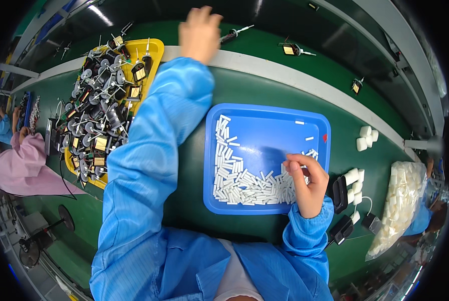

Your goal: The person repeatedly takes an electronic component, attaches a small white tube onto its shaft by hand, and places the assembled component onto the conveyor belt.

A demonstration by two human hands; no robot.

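Observation:
My left hand (200,37) is stretched far forward over the green belt, fingers apart, with nothing seen in it. Just right of it lies a dark part with a white rod (230,36). Over the right side of a blue tray (267,210), my right hand (310,188) has thumb and fingertips pinched together; what they hold, if anything, is too small to make out. Many short white tubes (249,181) are heaped along the tray's left and front sides, with a few loose ones at its far right.
A yellow tray (156,47) piled with black coil parts (104,100) stands left. More parts (290,49) lie on the belt beyond a pale rail (284,78). At right are white foam pieces (367,138), black devices (340,228) and a clear bag (397,205). A pink-sleeved person (24,168) sits left.

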